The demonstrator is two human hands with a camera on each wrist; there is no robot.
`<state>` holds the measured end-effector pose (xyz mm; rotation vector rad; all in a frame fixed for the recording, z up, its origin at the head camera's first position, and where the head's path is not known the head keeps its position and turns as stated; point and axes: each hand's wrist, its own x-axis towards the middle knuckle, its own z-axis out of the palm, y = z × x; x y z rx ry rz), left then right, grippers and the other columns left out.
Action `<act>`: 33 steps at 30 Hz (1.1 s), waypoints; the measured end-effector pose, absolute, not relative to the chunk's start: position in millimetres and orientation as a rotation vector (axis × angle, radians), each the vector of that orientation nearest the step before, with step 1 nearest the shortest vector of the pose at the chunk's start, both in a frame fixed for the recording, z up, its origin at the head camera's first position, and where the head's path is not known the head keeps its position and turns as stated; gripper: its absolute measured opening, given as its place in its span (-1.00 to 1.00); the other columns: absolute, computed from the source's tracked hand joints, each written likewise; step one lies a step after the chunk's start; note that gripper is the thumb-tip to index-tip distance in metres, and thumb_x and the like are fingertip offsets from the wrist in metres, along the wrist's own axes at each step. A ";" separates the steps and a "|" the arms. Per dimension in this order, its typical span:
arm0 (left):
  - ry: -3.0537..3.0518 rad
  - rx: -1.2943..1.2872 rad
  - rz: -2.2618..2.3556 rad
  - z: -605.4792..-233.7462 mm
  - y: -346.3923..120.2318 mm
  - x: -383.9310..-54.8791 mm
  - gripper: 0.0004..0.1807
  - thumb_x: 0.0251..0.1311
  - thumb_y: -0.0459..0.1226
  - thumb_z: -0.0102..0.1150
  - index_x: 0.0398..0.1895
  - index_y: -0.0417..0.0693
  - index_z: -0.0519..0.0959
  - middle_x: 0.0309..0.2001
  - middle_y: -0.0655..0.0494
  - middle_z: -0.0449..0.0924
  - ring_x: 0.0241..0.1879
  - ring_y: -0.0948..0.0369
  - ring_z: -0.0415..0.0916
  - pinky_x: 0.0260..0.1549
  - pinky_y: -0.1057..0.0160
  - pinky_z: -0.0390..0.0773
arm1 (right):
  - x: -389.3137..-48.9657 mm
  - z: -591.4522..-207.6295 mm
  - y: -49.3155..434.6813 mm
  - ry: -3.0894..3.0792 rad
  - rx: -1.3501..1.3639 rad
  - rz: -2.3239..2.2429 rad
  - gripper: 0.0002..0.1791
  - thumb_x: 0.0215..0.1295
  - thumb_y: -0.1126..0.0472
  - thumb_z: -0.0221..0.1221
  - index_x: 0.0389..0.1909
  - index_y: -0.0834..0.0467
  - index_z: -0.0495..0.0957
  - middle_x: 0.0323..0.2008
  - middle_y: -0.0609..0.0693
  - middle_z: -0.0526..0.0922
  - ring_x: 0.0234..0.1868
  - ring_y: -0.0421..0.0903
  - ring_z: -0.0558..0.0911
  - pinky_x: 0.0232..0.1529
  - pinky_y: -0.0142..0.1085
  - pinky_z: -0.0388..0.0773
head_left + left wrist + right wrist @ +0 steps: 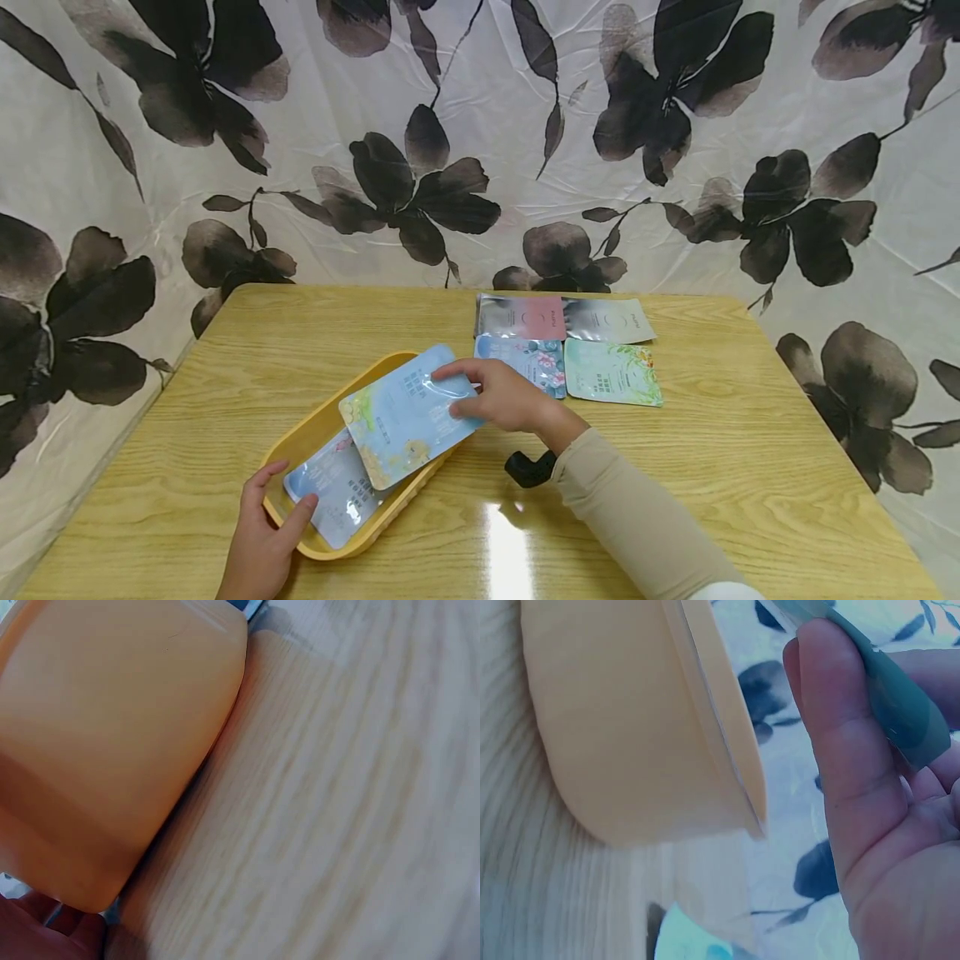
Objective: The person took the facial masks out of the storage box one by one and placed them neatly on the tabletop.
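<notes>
My right hand (pixel 510 396) pinches the right corner of a light blue face mask packet (pixel 401 425) between thumb and fingers. The packet is tilted over a yellow plastic basket (pixel 405 515) and overlaps its far side in the head view. Inside the basket lies another blue-and-white packet (pixel 333 483), partly covered by the held one. My left hand (pixel 262 533) grips the basket's near left end, thumb over the rim and fingers outside. In the right wrist view the held packet (pixel 907 712) bends between thumb and fingers, beside the basket wall (pixel 615 712).
At the table's back right lie packets in two rows: pink-grey (pixel 525 317) and silver (pixel 609 320) behind, blue floral (pixel 528 358) and green (pixel 613 372) in front. A black device (pixel 529 470) shows by my right wrist. A floral cloth (pixel 465 125) hangs behind the wooden table (pixel 675 483).
</notes>
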<state>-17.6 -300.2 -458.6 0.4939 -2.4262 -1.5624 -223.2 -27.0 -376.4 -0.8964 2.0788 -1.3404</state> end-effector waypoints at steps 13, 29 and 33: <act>-2.384 0.455 -1.606 -456.7 -297.2 -18.0 -0.38 0.46 -0.31 0.10 0.41 -0.23 0.02 0.18 -0.31 0.32 -0.10 0.55 0.36 -0.16 0.65 0.36 | -233.9 -382.8 12.3 2.025 -0.739 -1.618 -0.47 0.30 0.43 0.23 0.31 0.29 0.45 0.12 0.20 0.55 -0.30 -0.11 0.65 -0.28 -0.31 0.61; -2.381 0.445 -1.605 -454.7 -296.4 -19.0 -0.37 0.46 -0.33 0.09 0.41 -0.26 0.00 0.19 -0.35 0.32 -0.10 0.61 0.34 -0.14 0.67 0.35 | -245.0 -400.6 65.2 2.130 -0.478 -1.866 -0.43 0.30 0.43 0.23 0.33 0.35 0.39 0.44 0.21 0.20 -0.14 -0.22 0.40 -0.31 -0.43 0.49; -2.387 0.454 -1.595 -455.7 -296.9 -18.9 -0.38 0.46 -0.33 0.09 0.41 -0.26 0.01 0.18 -0.34 0.33 -0.10 0.60 0.35 -0.14 0.66 0.35 | -245.9 -406.9 73.5 2.117 -0.395 -1.917 -0.43 0.29 0.46 0.22 0.33 0.37 0.38 0.20 0.25 0.40 -0.31 -0.20 0.48 -0.31 -0.43 0.53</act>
